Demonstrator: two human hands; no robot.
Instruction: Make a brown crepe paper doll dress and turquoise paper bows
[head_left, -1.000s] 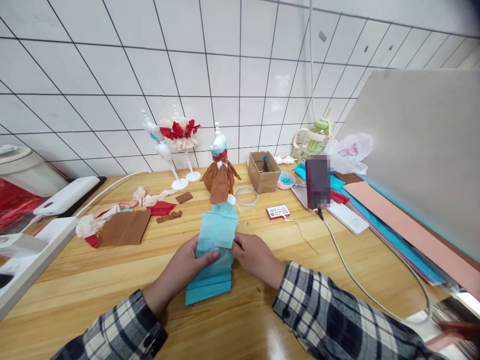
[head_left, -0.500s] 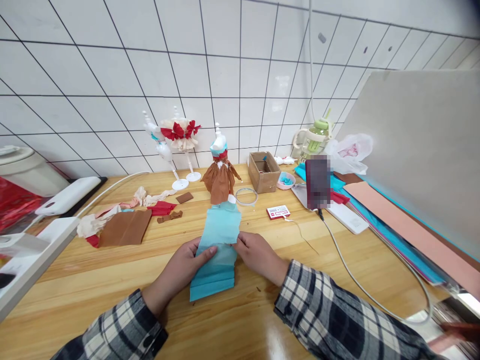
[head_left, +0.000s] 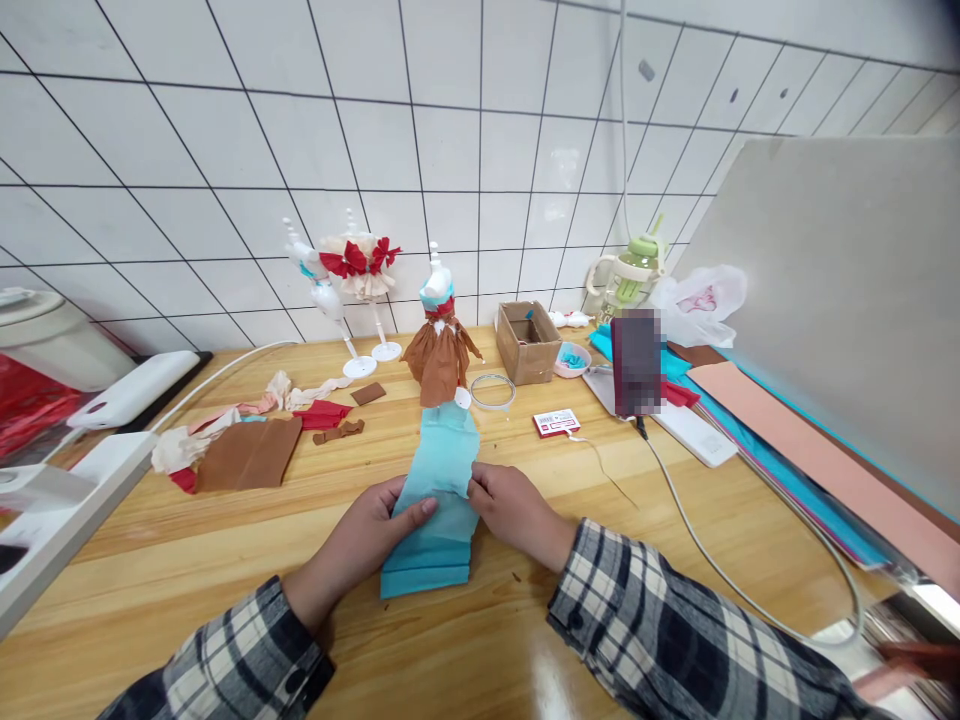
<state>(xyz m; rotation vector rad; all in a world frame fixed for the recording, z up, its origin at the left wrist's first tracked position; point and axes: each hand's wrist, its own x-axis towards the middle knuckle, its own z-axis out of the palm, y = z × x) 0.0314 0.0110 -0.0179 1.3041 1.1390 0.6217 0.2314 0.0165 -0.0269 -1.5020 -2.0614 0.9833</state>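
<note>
A turquoise crepe-like paper strip [head_left: 427, 555] is held over the near middle of the wooden bench [head_left: 570, 640], its far end just beside the round white base [head_left: 463, 399] of a brown-skirted miniature dress form [head_left: 436, 290]. The left edge is clasped by the left hand [head_left: 371, 525], its thumb [head_left: 415, 516] laid across the upper face; the fingers beneath are hidden, so their spread cannot be told. The right edge is pinched by the right hand [head_left: 514, 500], its fingers closed narrowly on the paper. The strip is judged very light, limp, easily torn and not slippery; it is best taken by both long edges, with soft pressure and no sharp pull. A paler tone is noted toward the far part, a deeper tone with straight crosswise creases at the near end. At left, a flat brown sheet [head_left: 247, 455] is bordered by a crumpled cream scrap [head_left: 182, 447]. At far right of the form, whose body appears smooth and hard, a thin ring [head_left: 493, 378] and a stiff cardboard box [head_left: 536, 365] are seen.
</note>
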